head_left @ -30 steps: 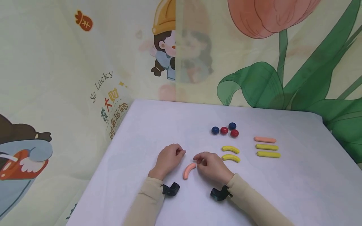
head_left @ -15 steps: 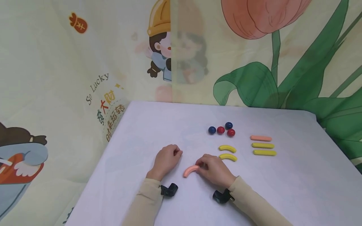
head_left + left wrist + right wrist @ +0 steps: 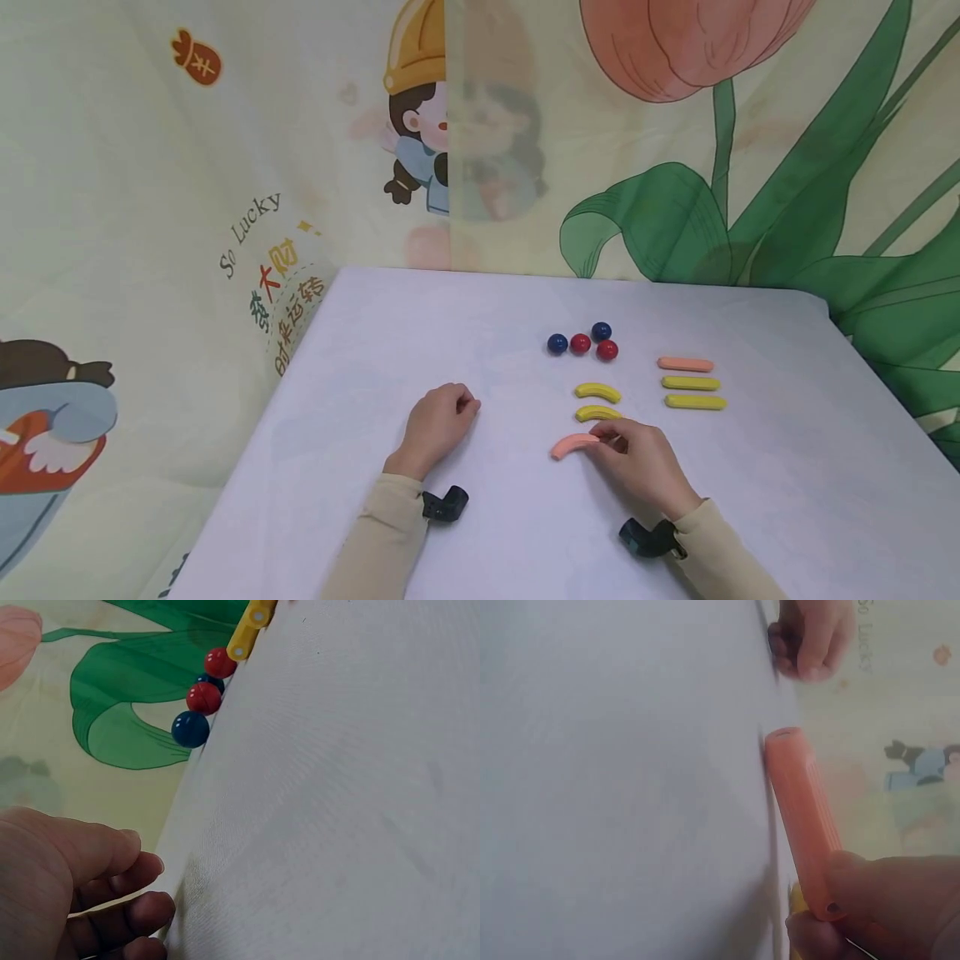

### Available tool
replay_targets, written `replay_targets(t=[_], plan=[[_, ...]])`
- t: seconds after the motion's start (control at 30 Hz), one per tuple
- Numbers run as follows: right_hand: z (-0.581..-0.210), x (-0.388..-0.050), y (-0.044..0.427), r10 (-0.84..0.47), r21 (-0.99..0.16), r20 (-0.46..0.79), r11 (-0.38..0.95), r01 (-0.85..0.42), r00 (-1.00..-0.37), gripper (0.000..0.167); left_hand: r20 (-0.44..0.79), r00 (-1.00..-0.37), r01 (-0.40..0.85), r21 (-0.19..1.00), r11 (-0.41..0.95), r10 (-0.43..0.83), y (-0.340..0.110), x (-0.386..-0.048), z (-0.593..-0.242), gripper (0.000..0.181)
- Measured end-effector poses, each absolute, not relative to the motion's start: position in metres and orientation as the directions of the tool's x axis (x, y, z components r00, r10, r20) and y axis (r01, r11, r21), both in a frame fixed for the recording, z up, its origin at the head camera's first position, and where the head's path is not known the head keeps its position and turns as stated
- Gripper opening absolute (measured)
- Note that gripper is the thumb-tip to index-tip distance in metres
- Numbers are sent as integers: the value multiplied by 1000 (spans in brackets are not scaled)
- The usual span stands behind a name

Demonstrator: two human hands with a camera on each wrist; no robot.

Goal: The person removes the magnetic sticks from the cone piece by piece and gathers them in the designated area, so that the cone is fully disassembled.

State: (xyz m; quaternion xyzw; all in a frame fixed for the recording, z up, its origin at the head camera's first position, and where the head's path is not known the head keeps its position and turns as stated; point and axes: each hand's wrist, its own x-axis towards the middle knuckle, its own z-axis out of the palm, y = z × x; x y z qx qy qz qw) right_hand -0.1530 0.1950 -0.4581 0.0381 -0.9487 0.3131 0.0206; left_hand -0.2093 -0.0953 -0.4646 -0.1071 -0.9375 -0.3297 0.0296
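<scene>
My right hand (image 3: 647, 467) pinches a curved pink rod (image 3: 573, 446) by its right end, between thumb and fingers. Close up in the right wrist view, the pink rod (image 3: 802, 802) has grooved sides and a small dark dot near the held end. It is just in front of two curved yellow rods (image 3: 597, 392), and my fingers partly cover the nearer one. Farther left, my left hand (image 3: 437, 427) rests on the white table with loosely curled fingers. Nothing is between the fingers of the left hand (image 3: 90, 877) in the left wrist view.
Blue balls (image 3: 557, 343) and red balls (image 3: 581, 343) sit grouped toward the back of the table (image 3: 420, 325). To their right lie a straight pink rod (image 3: 686, 365) and two straight yellow rods (image 3: 695, 402), side by side. A printed cloth (image 3: 495, 242) hangs behind the table.
My right hand has taken hold of the curved pink rod, which lay between my hands, and carried it right, to just in front of the curved yellow rods. My left hand has stayed put.
</scene>
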Motion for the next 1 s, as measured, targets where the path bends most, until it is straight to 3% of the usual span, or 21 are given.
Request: replay_targets(t=[0.63,1.0], plan=[[-471,-143,215,90,-550,137,835,0,-987,22,107,-980,198,621,759,168,-97,-207,-465,14],[-469,-143,221,156,-623,70,778,79,-985,21,97,-982,188,615,766,163,-97,-207,-467,15]])
